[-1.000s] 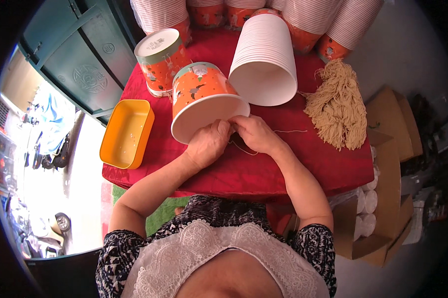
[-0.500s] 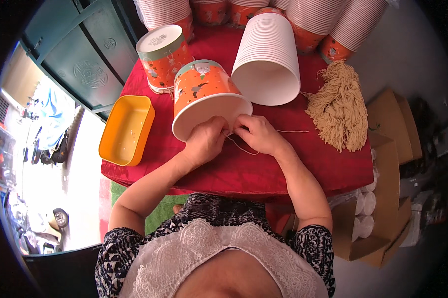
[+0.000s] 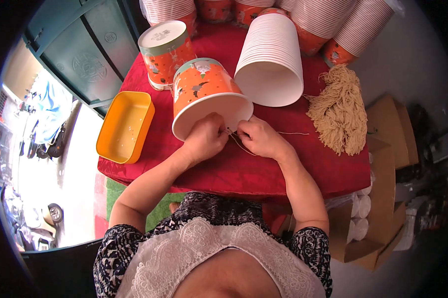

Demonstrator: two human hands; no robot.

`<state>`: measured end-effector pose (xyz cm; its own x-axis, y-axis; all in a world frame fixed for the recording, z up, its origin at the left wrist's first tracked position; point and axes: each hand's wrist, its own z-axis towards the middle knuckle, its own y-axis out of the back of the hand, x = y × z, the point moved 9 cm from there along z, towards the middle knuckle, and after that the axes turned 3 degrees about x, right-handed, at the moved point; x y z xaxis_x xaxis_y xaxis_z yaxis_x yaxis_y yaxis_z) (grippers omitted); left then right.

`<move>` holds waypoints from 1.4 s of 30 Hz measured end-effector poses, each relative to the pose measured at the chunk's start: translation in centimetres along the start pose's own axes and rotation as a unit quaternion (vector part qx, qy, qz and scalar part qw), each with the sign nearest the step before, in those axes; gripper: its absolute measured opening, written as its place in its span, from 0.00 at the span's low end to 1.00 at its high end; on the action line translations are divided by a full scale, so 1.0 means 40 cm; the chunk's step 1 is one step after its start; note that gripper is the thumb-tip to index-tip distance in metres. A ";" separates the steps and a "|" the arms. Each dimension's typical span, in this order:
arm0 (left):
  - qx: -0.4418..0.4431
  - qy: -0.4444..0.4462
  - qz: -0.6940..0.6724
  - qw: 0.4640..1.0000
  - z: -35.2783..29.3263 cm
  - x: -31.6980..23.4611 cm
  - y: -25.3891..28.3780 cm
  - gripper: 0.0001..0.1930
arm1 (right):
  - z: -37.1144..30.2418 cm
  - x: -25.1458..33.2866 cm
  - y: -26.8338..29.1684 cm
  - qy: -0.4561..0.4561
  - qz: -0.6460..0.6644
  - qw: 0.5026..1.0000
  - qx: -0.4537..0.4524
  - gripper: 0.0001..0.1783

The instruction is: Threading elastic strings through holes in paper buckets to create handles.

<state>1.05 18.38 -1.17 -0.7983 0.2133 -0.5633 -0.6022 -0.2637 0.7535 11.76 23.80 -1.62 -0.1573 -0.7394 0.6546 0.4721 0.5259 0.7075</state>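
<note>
An orange paper bucket [image 3: 204, 84] with a green base band and printed figures lies tilted on its side, its white mouth facing me. At the lower rim of that mouth, my left hand [image 3: 207, 135] reaches partly inside, fingers closed on a thin beige string [image 3: 241, 146]. Just right of it, my right hand [image 3: 260, 136] pinches the same string close to the rim. A loop of string hangs between the hands, and a loose end trails right over the red cloth. The fingertips partly hide where string and bucket meet.
A yellow plastic box [image 3: 127, 126] stands at the left edge of the red-covered table [image 3: 224, 174]. Behind are an upside-down orange bucket [image 3: 165, 52] and a stack of white buckets [image 3: 271, 64]. A beige string bundle [image 3: 340, 109] lies right; cardboard boxes [image 3: 383, 198] stand beyond.
My hands have drawn slightly apart, the right one a little to the right and down. The bucket stays almost in place.
</note>
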 end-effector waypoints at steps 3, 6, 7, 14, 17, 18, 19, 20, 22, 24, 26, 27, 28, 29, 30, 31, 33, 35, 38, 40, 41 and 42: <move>0.024 0.061 -0.188 0.980 0.001 0.032 -0.011 0.08 | 0.000 0.003 0.004 0.009 -0.005 1.000 -0.009 0.05; 0.066 0.139 -0.313 0.937 -0.002 0.061 -0.032 0.10 | 0.006 0.001 -0.002 0.010 -0.007 1.000 -0.007 0.05; 0.067 0.139 -0.312 0.938 0.003 0.049 -0.026 0.10 | 0.003 -0.001 0.001 0.014 -0.009 1.000 -0.016 0.05; 0.076 0.177 -0.351 0.916 0.005 0.049 -0.045 0.10 | 0.001 0.004 0.003 0.014 -0.018 0.999 -0.026 0.05; 0.039 0.117 -0.274 0.954 0.014 0.046 -0.042 0.11 | 0.001 0.008 0.002 0.028 -0.023 0.999 -0.036 0.04; 0.015 0.073 -0.242 0.967 0.017 0.028 -0.030 0.12 | 0.000 0.004 0.000 0.026 -0.022 0.999 -0.035 0.04; 0.016 0.074 -0.243 0.967 0.020 0.027 -0.032 0.12 | 0.000 -0.004 -0.003 0.016 -0.034 0.999 -0.028 0.04; 0.023 0.076 -0.213 0.974 0.025 0.025 -0.032 0.12 | -0.002 -0.010 -0.006 0.006 -0.047 0.999 -0.021 0.04; 0.027 0.079 -0.181 0.980 0.027 0.028 -0.033 0.12 | 0.002 0.004 0.002 0.004 -0.035 0.999 -0.023 0.05; 0.008 0.093 -0.187 0.978 0.027 0.039 -0.036 0.11 | 0.003 0.008 0.009 0.001 -0.026 0.999 -0.028 0.07; 0.009 0.107 -0.195 0.975 0.027 0.038 -0.032 0.11 | 0.002 0.009 0.030 0.004 -0.030 0.998 -0.059 0.05; 0.010 0.122 -0.204 0.971 0.024 0.039 -0.031 0.12 | 0.001 0.008 0.037 0.005 -0.031 0.998 -0.059 0.05; 0.008 0.122 -0.205 0.971 0.024 0.037 -0.030 0.12 | -0.001 0.003 0.055 -0.003 -0.042 0.996 -0.073 0.04; 0.006 0.130 -0.200 0.971 0.023 0.040 -0.030 0.12 | -0.002 0.002 0.069 -0.010 -0.052 0.995 -0.088 0.04; 0.004 0.139 -0.195 0.971 0.021 0.044 -0.029 0.12 | -0.002 0.018 0.086 0.003 -0.046 0.992 -0.117 0.04; 0.002 0.138 -0.196 0.971 0.021 0.045 -0.027 0.12 | -0.001 0.026 0.089 0.004 -0.047 0.992 -0.116 0.04; 0.019 0.158 -0.194 0.968 0.020 0.054 -0.033 0.12 | -0.005 0.029 0.076 -0.019 -0.053 0.995 -0.084 0.06; 0.012 0.147 -0.201 0.968 0.021 0.057 -0.038 0.13 | -0.005 0.030 0.060 -0.054 -0.076 0.993 -0.073 0.13; -0.002 0.152 -0.218 0.964 0.017 0.059 -0.039 0.13 | -0.005 0.022 0.020 -0.100 -0.123 0.987 -0.016 0.11; -0.006 0.165 -0.231 0.959 0.015 0.061 -0.039 0.13 | -0.009 0.004 -0.004 -0.132 -0.153 0.979 0.015 0.09; -0.001 0.164 -0.241 0.956 0.016 0.060 -0.042 0.13 | -0.009 0.004 -0.006 -0.132 -0.154 0.979 0.015 0.09; 0.003 0.164 -0.251 0.954 0.017 0.059 -0.043 0.13 | -0.009 0.008 -0.001 -0.122 -0.145 0.982 0.003 0.08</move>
<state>0.22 19.97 -3.57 -0.3702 0.0060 -0.9289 -0.9107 -0.1997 0.3617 12.00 23.38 -1.55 -0.4886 -0.7360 0.4686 0.3712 0.3107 0.8750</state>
